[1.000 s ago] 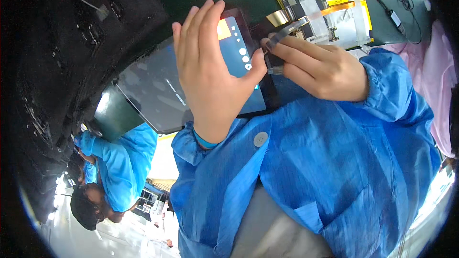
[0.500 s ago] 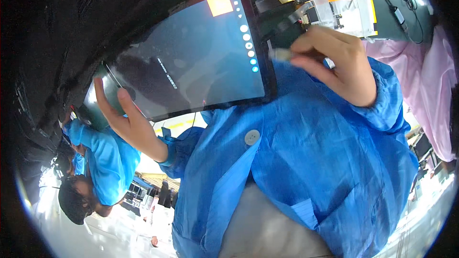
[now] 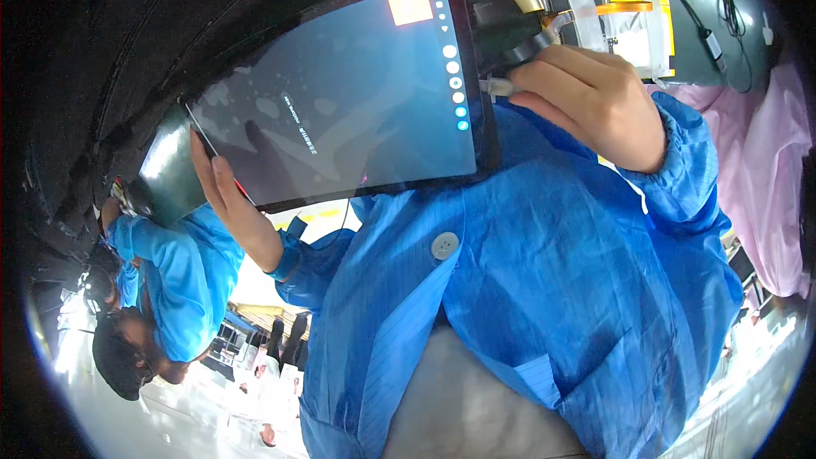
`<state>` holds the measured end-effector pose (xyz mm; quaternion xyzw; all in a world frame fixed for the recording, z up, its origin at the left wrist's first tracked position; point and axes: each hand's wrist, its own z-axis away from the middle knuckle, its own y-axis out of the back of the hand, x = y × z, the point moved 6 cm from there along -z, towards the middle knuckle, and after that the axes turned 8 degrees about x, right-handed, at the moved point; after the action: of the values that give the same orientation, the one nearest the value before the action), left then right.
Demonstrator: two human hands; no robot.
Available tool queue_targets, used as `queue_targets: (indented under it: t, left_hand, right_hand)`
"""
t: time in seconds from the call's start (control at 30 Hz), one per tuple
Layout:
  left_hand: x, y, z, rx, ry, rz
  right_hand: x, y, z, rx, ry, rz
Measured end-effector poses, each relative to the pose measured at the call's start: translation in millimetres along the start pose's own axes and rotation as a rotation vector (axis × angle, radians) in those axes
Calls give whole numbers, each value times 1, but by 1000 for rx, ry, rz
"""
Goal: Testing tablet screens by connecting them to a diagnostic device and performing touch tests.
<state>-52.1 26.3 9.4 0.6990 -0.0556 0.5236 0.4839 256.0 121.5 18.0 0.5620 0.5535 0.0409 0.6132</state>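
Observation:
A tablet (image 3: 340, 93) with a lit screen and black border is tilted in front of me. My left hand (image 3: 238, 208) grips its left edge, fingers lying along the rim. At the opposite edge, my right hand (image 3: 591, 106) pinches a small pale plug (image 3: 501, 87) with its tip pointed at the tablet's side. Whether the tip is inside the port or only against it, I cannot tell. Dark, shiny curved material (image 3: 531, 47) shows just above the right fingers. The screen has an orange-white square in its upper right corner and a column of round icons.
Beyond my right hand lies a taped assembly (image 3: 586, 8) with an orange flat cable (image 3: 625, 8). A black cable with a connector (image 3: 712, 44) is farther right on the dark green table. Pink cloth (image 3: 756, 170) hangs at the right. A co-worker in blue (image 3: 183, 280) sits at the left.
My left hand has closed in on the tablet's left edge. The plug in my right hand has moved slightly up, staying at the tablet's right edge, and the tablet has shifted a little to the right.

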Motion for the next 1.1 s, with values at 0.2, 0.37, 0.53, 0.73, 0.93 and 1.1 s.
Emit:
queue_targets:
  t: [0.2,0.37,0.53,0.73,0.93,1.1]
  left_hand:
    - [-5,2,4,-44,-83,-21]
    - [1,6,-7,-39,-80,-15]
    - [75,-7,0,152,-525,-294]
    - [121,-114,40,-328,-734,-207]
    - [120,-126,42,-340,-772,-240]
    - [118,-127,39,-389,-740,-223]
  right_hand:
    - [-2,-2,-9,-35,127,45]
    - [-7,1,-9,-39,142,131]
    - [-14,0,-10,15,195,246]
    - [-19,-7,-9,-79,168,261]
    - [-16,-7,-10,-53,238,211]
    - [-16,-6,-5,-30,234,262]
